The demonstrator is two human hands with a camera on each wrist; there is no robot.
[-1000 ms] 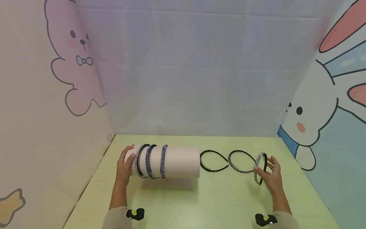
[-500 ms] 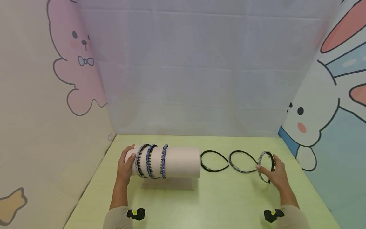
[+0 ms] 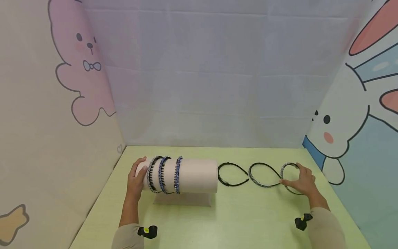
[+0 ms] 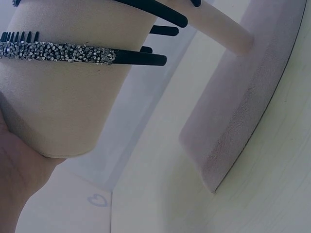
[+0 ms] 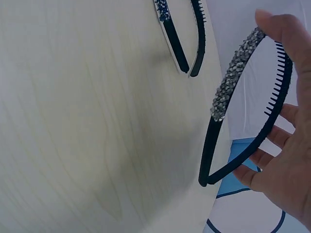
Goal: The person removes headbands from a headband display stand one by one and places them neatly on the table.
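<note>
Near the right edge of the pale yellow-green wood-grain desk [image 3: 248, 218], the person's right hand [image 3: 303, 181] holds a black toothed headband crusted with silver glitter [image 5: 236, 73], its thumb on one side and its fingers on the other, spread across the band's width. In the head view the hand covers the headband's right-hand part; the right wrist view shows both black ends, though whether the band touches the desk is hard to tell. Just beside it, to the left, lie a black headband with dark glitter along its front [image 3: 255, 181] and a plain-looking black toothed headband [image 3: 228, 185] whose left side comes up to the display cylinder, with any contact unclear. This smooth pinkish-white cylinder [image 3: 197, 176] lies horizontally above a pale flat base [image 3: 183, 200], largely hidden beneath it, in the left half of the desk towards the rear edge. The left hand [image 3: 135, 183] grips its left end, thumb bent over the front and fingers partly hidden behind; the left wrist view cuts the fingers off. Around the cylinder sit a silver-glitter headband [image 3: 149, 178] and two blue-glitter headbands [image 3: 177, 174], their far sides out of sight. The desk's front edge is cut off below.
</note>
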